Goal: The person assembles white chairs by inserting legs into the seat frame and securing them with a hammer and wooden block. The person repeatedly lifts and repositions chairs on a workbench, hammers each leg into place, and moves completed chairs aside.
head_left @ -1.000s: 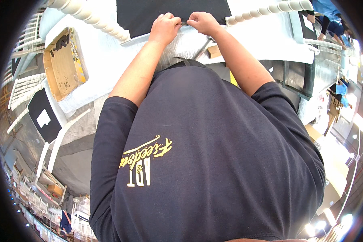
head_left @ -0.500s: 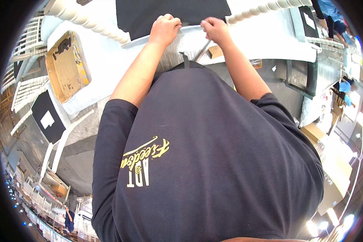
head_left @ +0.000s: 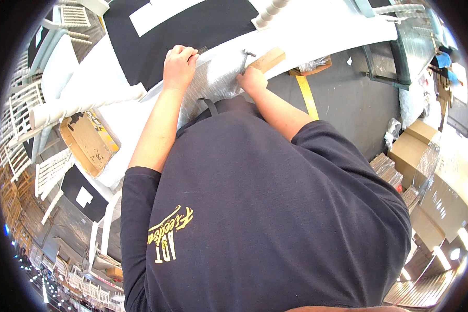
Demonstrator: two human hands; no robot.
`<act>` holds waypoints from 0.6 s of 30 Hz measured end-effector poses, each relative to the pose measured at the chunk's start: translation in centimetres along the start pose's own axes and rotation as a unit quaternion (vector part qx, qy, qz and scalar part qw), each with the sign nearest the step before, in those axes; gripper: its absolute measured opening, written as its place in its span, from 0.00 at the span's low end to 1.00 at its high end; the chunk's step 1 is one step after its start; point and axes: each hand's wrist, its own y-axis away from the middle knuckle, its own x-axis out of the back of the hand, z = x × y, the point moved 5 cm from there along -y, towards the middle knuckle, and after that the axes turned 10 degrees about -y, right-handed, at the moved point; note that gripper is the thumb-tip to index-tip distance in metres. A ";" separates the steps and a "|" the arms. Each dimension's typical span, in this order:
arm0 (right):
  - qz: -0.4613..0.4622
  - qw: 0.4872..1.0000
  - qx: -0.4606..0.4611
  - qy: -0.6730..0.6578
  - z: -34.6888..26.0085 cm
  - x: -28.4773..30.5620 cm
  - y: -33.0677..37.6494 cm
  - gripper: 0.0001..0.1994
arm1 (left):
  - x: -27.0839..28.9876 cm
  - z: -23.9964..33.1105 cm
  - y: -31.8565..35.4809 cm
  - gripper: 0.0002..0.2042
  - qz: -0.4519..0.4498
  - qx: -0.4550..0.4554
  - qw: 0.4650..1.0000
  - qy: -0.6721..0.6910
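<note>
My left hand is closed at the edge of a black fabric panel, its fingertips pinching a small dark flat piece. The panel belongs to a white piece of furniture with turned legs, one leg lying beside my left forearm. To the right, my right hand is low over clear plastic wrap, fingers curled round the handle of a hammer. The hammer's small metal head points away from me. A tan block lies just beyond that hand.
An open cardboard box with dark scraps sits at left. White spindled furniture stands behind it. Another small box is right of the block. Large cartons and a dark frame stand farther right.
My right hand has come down and away from the panel edge to the hammer. My left hand stays at the panel edge. The view has turned, bringing a white sheet on the panel into sight.
</note>
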 end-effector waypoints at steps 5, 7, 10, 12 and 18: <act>-0.132 0.970 -0.064 -0.193 1.9 2.8 0.2 0.15 | 0.0 -0.1 -0.4 0.05 0.014 -0.013 1.000 0.013; -0.165 0.932 -0.113 -0.302 3.4 4.2 1.8 0.13 | 0.0 0.1 -0.2 0.05 0.025 -0.014 0.999 0.024; -0.140 0.967 0.002 -0.215 2.9 6.9 3.5 0.13 | -0.2 0.0 -0.1 0.04 0.028 -0.014 0.999 0.026; -0.074 0.969 0.101 -0.211 1.0 8.7 5.8 0.13 | -0.1 0.0 0.0 0.04 0.029 -0.013 0.999 0.024; 0.042 0.933 0.317 -0.162 -5.0 8.6 6.8 0.11 | 0.2 0.7 -0.1 0.05 0.024 -0.006 1.000 0.014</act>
